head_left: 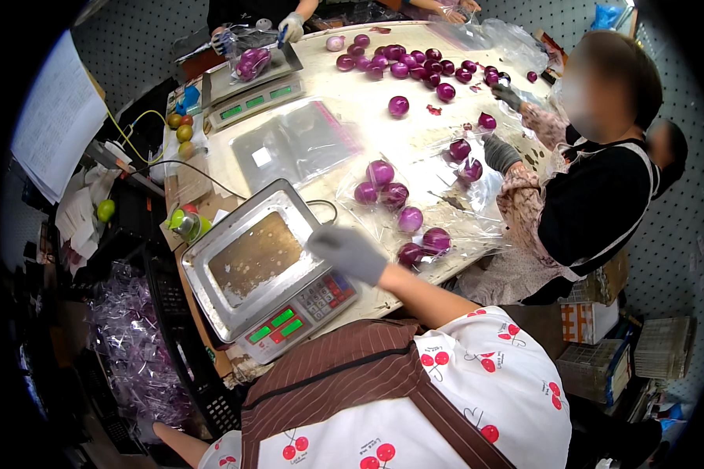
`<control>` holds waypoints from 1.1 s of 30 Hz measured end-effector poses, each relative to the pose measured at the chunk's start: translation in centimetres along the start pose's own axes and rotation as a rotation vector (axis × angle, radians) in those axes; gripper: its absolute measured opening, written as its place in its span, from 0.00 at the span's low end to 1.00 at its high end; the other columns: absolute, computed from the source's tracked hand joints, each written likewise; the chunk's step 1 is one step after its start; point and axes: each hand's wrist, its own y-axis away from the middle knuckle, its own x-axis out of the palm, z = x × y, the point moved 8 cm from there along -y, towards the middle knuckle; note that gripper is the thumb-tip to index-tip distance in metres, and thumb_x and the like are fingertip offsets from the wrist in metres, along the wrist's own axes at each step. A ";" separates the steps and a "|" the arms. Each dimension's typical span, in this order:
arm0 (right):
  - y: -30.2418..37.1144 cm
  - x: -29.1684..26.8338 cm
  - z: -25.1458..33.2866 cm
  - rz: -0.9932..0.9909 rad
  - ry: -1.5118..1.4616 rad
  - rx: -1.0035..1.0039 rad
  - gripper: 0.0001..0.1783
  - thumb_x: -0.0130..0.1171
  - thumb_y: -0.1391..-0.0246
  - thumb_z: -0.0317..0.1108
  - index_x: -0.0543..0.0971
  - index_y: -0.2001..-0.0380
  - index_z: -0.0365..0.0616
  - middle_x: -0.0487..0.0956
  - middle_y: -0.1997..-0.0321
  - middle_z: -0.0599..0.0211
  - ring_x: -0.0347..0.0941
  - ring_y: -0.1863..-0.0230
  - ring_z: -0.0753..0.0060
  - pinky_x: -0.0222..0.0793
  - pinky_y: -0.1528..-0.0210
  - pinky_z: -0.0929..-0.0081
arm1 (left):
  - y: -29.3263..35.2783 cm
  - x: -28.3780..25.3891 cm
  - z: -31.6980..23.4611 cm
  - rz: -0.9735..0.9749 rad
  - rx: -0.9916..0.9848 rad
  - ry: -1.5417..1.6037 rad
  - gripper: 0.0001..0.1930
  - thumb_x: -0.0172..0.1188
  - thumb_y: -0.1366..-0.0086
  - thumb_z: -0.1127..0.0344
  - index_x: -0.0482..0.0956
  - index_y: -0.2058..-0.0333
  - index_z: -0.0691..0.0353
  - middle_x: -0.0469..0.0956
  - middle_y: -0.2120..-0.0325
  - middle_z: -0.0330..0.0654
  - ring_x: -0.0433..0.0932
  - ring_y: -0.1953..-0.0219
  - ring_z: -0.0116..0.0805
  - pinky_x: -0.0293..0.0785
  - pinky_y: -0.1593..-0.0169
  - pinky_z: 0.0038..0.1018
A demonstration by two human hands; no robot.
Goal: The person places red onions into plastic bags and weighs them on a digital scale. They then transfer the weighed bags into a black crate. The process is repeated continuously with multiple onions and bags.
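Observation:
My right hand [347, 252], in a grey glove, is at the right edge of a digital scale [293, 309] with a bare metal pan [254, 254]. Motion smears its fingers, and I see nothing clearly held. At the lower left, my left hand [149, 430] reaches down to a black crate [181, 336] filled with red onions in clear plastic bags [137, 344]; its fingers are hard to make out. Just right of my right hand, clear bags [368, 205] of red onions [395, 194] lie on the table [344, 141].
Loose red onions [399, 70] spread across the far table. Flat clear bags [289, 144] lie behind my scale; a second scale [252, 94] holds a bagged onion pack. A co-worker [602, 180] in grey gloves handles onions at the right; another gloved person [291, 28] works at the far side.

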 end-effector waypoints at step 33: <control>-4.1 1.1 6.0 0.282 -0.628 0.026 0.15 0.52 0.47 0.29 0.70 0.57 0.33 0.75 0.64 0.59 0.75 0.63 0.69 0.72 0.58 0.72 | 48.2 -8.7 -13.8 0.694 1.151 0.801 0.06 0.58 0.44 0.76 0.77 0.67 0.67 0.77 0.71 0.40 0.75 0.66 0.27 0.69 0.60 0.21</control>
